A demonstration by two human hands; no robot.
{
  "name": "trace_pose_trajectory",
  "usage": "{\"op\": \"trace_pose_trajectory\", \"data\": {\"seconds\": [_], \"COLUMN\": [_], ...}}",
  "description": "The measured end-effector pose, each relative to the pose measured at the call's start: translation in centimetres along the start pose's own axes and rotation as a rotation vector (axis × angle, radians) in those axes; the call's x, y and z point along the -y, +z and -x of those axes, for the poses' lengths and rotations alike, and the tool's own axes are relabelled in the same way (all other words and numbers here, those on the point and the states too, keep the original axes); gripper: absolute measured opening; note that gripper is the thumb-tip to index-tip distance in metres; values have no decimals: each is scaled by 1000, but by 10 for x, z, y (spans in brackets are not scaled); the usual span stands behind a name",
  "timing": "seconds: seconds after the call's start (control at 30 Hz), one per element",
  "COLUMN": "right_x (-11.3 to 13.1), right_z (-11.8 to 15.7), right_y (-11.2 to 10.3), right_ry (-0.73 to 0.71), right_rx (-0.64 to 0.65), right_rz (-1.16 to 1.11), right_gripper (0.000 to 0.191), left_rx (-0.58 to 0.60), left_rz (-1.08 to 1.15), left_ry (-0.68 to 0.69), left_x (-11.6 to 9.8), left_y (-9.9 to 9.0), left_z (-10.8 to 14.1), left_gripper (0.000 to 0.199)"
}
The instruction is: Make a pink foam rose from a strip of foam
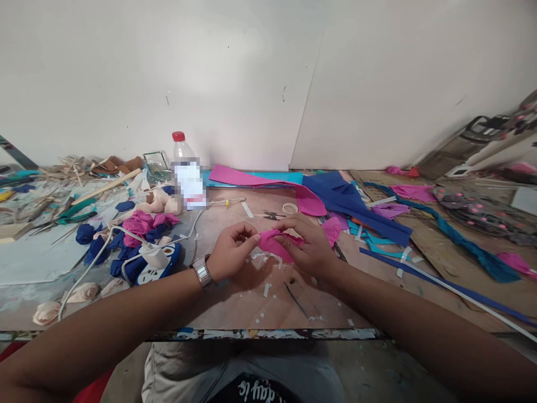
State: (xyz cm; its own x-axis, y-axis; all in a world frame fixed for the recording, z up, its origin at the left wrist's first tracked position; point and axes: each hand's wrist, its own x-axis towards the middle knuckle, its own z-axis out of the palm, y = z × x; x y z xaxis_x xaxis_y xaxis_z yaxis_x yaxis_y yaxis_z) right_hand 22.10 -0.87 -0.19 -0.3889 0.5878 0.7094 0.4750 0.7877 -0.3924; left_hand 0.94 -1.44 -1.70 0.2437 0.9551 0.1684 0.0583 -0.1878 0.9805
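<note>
Both my hands pinch one piece of pink crepe paper [272, 242] just above the table. My left hand [235, 246], with a silver watch [202, 271] at its wrist, closes thumb and fingers on the paper's left end. My right hand [308, 240] grips it from the other side, fingers curled over its top, and part of the strip hangs below. More ruffled pink paper [332, 229] shows just past my right hand. A roll of tape [289, 209] and a pair of dark pliers or scissors [271, 216] lie behind my hands.
Crumpled pink and blue paper flowers [140, 225] surround a blue-and-white power strip [161, 263] with a white cable on the left. A phone [191, 184] leans on a red-capped bottle [178, 137]. Blue paper [335, 193] and a long white rod [457, 288] lie right.
</note>
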Motion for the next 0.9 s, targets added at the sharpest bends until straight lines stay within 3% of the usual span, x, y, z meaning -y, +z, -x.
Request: {"op": "trace_pose_trajectory", "data": {"seconds": [0.17,0.3,0.43,0.73,0.9], "right_x": [1,2,1,-1,1], "right_z": [0,0,0,3,3], "right_y": [0,0,0,1,1], "right_ry": [-41,-38,-18,0,-5], "right_rx": [26,50,36,-21,-4], "right_rz": [10,11,-1,-47,-45], "right_gripper": [8,8,8,12,11], "left_rx": [-35,-27,0,87,152], "left_rz": [-228,-236,-12,669,747], "left_ry": [108,98,18,-326,-447], "left_x": [1,1,4,0,-4], "left_y": [-1,-1,-1,5,8], "left_z": [3,2,-1,-3,-2], "left_gripper": [13,13,15,20,27]}}
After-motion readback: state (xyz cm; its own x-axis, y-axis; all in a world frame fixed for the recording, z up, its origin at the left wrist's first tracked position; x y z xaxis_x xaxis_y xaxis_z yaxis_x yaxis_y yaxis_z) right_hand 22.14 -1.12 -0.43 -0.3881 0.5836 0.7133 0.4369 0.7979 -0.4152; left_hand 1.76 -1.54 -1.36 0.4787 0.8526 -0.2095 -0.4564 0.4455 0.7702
